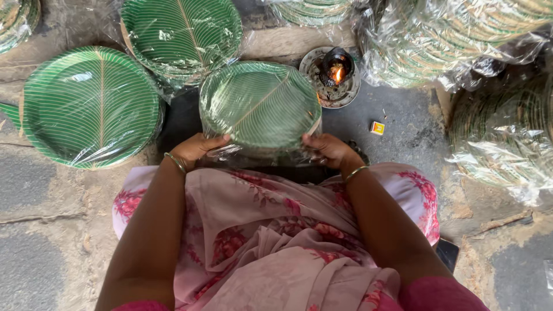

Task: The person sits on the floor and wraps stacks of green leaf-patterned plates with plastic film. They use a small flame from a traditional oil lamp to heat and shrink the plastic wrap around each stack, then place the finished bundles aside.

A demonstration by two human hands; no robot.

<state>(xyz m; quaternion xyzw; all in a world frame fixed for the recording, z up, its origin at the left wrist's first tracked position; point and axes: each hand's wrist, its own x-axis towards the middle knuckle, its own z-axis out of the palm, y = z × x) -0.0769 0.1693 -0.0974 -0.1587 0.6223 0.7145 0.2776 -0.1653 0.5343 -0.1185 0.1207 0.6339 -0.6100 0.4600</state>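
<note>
Both hands grip one plastic-wrapped stack of green leaf-patterned plates (260, 106), held just above the lap in front of the person. Left hand (196, 148) curls around the stack's near left rim, thumb lying along the edge; its other fingers go under the stack and cannot be seen. Right hand (325, 150) clasps the near right rim in the same way, fingers tucked beneath the loose wrap, so how far they reach is hidden. A thin bangle sits on each wrist.

Just beyond the stack, a small lit oil lamp (334, 75) burns on a round metal dish, its flame partly masked by the dark burner. A little yellow matchbox (377, 127) lies on the grey floor to its right. Another wrapped stack of green plates (89, 106) rests at far left, and a third (183, 34) lies behind it, cut off by the top edge. Crumpled wrapped bundles (461, 40) at upper right are too glare-covered to count. A dark flat object (447, 253) beside the right knee is mostly hidden by the pink floral cloth.
</note>
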